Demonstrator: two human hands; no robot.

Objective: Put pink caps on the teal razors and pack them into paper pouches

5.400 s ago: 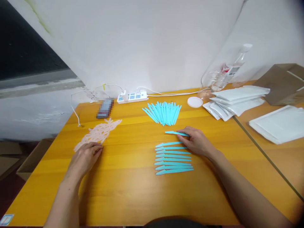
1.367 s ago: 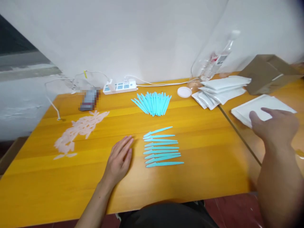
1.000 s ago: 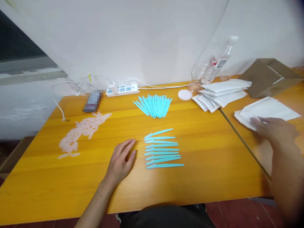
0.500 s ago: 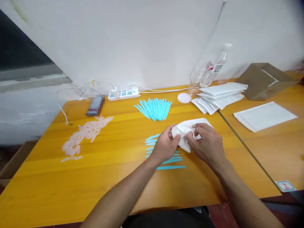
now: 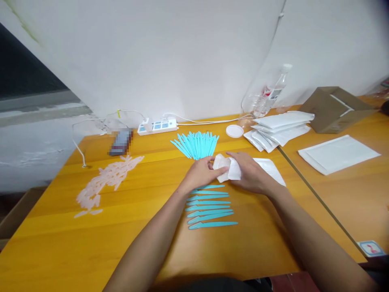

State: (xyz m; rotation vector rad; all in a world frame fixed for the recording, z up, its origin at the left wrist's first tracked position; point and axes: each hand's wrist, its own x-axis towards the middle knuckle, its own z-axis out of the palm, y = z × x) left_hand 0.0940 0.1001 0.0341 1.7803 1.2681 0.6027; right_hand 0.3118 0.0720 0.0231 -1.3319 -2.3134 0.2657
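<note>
Between my two hands a white padded envelope [image 5: 234, 169] is held with its mouth spread toward the left; its far end pokes out beyond my right wrist. My left hand [image 5: 201, 174] grips one edge of the opening, thumb on the near side. Wrapped about the envelope's other side is my right hand [image 5: 251, 173], its fingers partly hidden. Just below lie several slim turquoise eyebrow razors [image 5: 211, 213] in a spaced column. Behind my left hand a larger fanned pile of turquoise eyebrow razors [image 5: 199, 144] rests on the table.
Small pale pink pieces [image 5: 103, 178] lie scattered at left, near a blurred phone [image 5: 120, 142]. A power strip [image 5: 158, 126] sits by the wall. Stacked white envelopes [image 5: 281, 123], a single envelope [image 5: 338, 154], a bottle [image 5: 273, 95], a round lid [image 5: 234, 131] and a cardboard box [image 5: 331, 111] stand right.
The envelope's mouth has been pulled open and turned toward me. My right hand has shifted from pinching its edge to holding its side; more of the razor column shows.
</note>
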